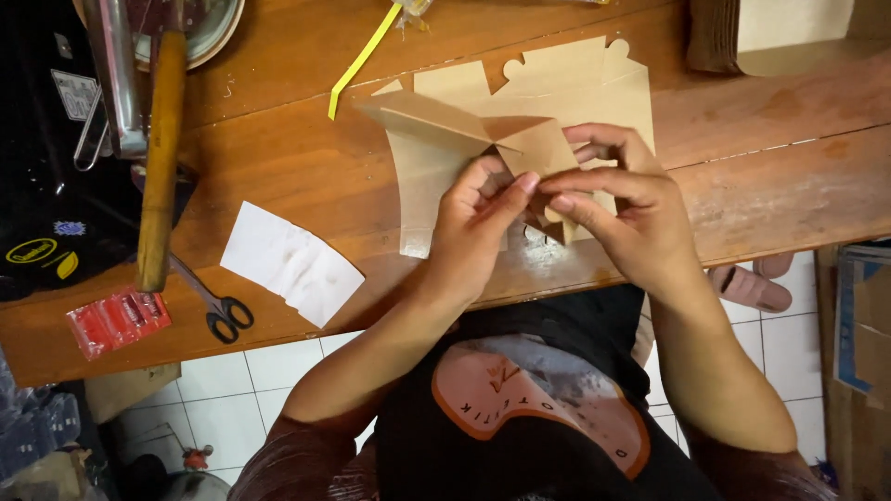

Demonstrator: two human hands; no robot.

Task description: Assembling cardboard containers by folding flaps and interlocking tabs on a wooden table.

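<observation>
Both hands are in on it, the left hand point(478, 218) and right hand point(617, 199) pinching a folded flap of the brown card cutout point(520, 121) between thumbs and fingers over the wooden worktop point(306, 158), white paper sheet point(290, 263) and scissors point(218, 306) lying well left of the fingers.

On the brown wooden counter point(306, 176), both hands point(557, 209) meet over the flat tan cardboard cutout point(557, 83); a white paper sheet point(290, 263) lies left, black-handled scissors point(218, 306) beside it, a red plastic packet point(118, 321) farther left.
</observation>
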